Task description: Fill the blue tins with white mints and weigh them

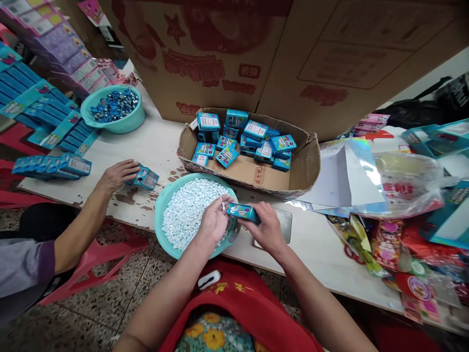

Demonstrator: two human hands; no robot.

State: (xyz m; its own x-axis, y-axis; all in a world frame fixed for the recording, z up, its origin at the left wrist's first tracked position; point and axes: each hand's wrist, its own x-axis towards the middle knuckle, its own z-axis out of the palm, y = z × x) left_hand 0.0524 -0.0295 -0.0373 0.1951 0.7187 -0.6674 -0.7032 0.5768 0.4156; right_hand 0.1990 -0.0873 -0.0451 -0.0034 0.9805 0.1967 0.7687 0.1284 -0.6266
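Observation:
A small blue candy box [242,212] lies tipped on its side in my right hand [268,226], the fingers wrapped round its right end. My left hand [214,220] is cupped palm-up at the box's left end, with a few small white candies between its curled fingers. Below my left hand, a turquoise basin [158,215] holds a heap of white candies [188,210]. Whether the end flap of the box is open is hard to make out.
Behind the basin, a cut-down cardboard tray [308,171] holds several blue boxes. At left, another person's hand [117,176] touches blue boxes [146,178]. A basin of blue wrapped pieces [113,124], a large carton [227,58], papers [330,176] and plastic bags [406,183] surround the workspace.

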